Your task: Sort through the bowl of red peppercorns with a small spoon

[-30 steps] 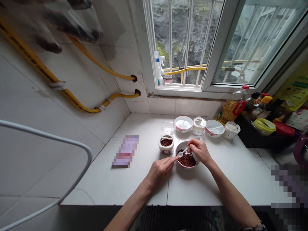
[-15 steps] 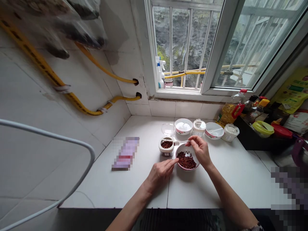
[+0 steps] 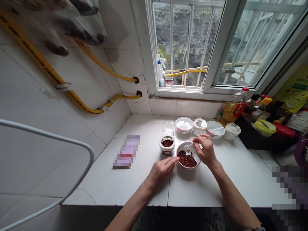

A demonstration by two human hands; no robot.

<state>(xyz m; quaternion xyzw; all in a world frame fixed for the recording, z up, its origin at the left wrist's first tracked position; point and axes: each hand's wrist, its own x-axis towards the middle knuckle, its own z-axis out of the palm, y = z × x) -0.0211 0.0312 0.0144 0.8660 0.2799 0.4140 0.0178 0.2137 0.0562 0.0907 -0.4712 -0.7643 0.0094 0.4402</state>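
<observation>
A white bowl (image 3: pixel 198 163) with a pink rim holds dark reddish-brown pieces (image 3: pixel 187 159). My right hand (image 3: pixel 204 150) pinches a small white spoon (image 3: pixel 188 147), its scoop over the back of the bowl. The fingertips of my left hand (image 3: pixel 163 170) touch the bowl's left rim; its fingers are stretched out and nothing is in them. Just left of the bowl stands a small open jar (image 3: pixel 166 149) with similar dark pieces inside. A clear lid (image 3: pixel 169 127) is behind the jar.
Behind are a bowl of white powder (image 3: pixel 184 125), a lidded jar (image 3: pixel 199 126), another bowl (image 3: pixel 215 129) and a second lidded jar (image 3: pixel 231 132). An oil bottle (image 3: pixel 228 112) and a dark rack (image 3: pixel 250 136) stand right. A blurred purple item (image 3: pixel 126 152) lies left.
My right hand has drawn the spoon from beside the jar's right edge to over the bowl. My left hand has stayed at the rim. The view has shifted slightly.
</observation>
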